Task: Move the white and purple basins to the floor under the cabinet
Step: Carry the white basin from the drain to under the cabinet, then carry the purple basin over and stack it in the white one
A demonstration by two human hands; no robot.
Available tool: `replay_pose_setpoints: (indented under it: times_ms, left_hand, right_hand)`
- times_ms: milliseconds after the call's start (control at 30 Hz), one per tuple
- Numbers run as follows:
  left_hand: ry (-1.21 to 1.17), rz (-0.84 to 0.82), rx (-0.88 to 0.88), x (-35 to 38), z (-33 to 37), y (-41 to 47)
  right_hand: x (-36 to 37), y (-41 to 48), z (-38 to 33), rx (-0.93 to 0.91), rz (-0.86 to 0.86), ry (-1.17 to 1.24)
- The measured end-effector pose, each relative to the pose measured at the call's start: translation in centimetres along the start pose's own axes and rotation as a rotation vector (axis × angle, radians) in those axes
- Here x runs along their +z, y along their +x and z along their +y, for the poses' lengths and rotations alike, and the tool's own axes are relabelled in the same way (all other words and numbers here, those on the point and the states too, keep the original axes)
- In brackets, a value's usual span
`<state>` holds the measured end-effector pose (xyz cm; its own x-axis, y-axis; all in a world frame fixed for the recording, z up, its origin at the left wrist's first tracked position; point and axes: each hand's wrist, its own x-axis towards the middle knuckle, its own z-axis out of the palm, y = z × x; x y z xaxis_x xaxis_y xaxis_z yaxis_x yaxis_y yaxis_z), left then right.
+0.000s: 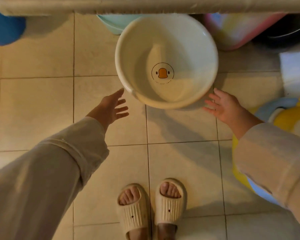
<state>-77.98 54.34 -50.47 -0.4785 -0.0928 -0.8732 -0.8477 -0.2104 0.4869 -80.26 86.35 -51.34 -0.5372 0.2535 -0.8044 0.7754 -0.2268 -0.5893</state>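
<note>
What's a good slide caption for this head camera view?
Both open hands, left and right, flank a white duck-print basin on the tiled floor at the cabinet edge.

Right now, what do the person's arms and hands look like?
Both arms wear long, loose, pale cream sleeves with folded cuffs at the wrists. The left hand and right hand are bare, without gloves. A thin ring seems to show on a right finger.
</note>
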Motion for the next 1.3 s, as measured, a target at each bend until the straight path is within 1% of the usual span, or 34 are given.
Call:
replay_pose_setpoints:
  times_ms: [67,133,200,267,333,433,500,667,767,867,1067,1200,1300]
  left_hand:
    - [0.060,0.017,-0.051,-1.5,-0.4,-4.3]
    - [0.117,0.038,-0.066,-3.0,-1.0,-9.0]
    - [0.154,0.068,-0.119,-4.6,-2.0,-14.3]
    - [0.204,0.088,-0.185,-6.1,-3.1,-19.9]
    - [0.237,0.100,-0.251,-7.5,-4.0,-25.2]
    - [0.209,0.115,-0.309,-8.9,-4.5,-33.6]
    - [0.160,0.143,-0.374,-9.7,-4.4,-39.5]
    - [-0.016,0.180,-0.511,-9.7,-5.2,-50.2]
    - [-0.071,0.172,-0.500,-8.5,-4.5,-54.9]
    - [-0.152,0.179,-0.429,-8.0,-3.2,-57.5]
    - [-0.382,0.324,-0.219,-9.0,-1.6,-60.6]
    - [-0.491,0.416,-0.169,-9.3,-4.7,-62.7]
    - [-0.549,0.484,-0.228,-8.6,-9.1,-63.9]
  right_hand:
    - [-1.5,-4.4,0.4,0.058,0.004,-0.124]
    - [-2.7,-9.8,0.9,0.137,-0.050,-0.269]
    - [-3.7,-15.6,2.0,0.212,-0.089,-0.375]
    - [-4.3,-22.0,3.2,0.284,-0.122,-0.421]
    - [-4.9,-28.2,4.0,0.317,-0.136,-0.432]
    - [-6.0,-37.3,3.8,0.319,-0.149,-0.444]
    - [-6.8,-43.0,2.4,0.348,-0.138,-0.464]
    - [-8.6,-51.2,-0.8,0.344,-0.128,-0.598]
    - [-9.1,-53.9,-3.1,0.332,-0.170,-0.749]
    - [-9.5,-54.4,-5.3,0.297,-0.238,-0.936]
    - [-10.8,-53.5,-9.3,0.241,-0.361,-1.315]
    - [-8.7,-52.6,-11.7,0.122,-0.424,-1.497]
    - [-4.9,-52.1,-12.2,0.022,-0.465,-1.590]
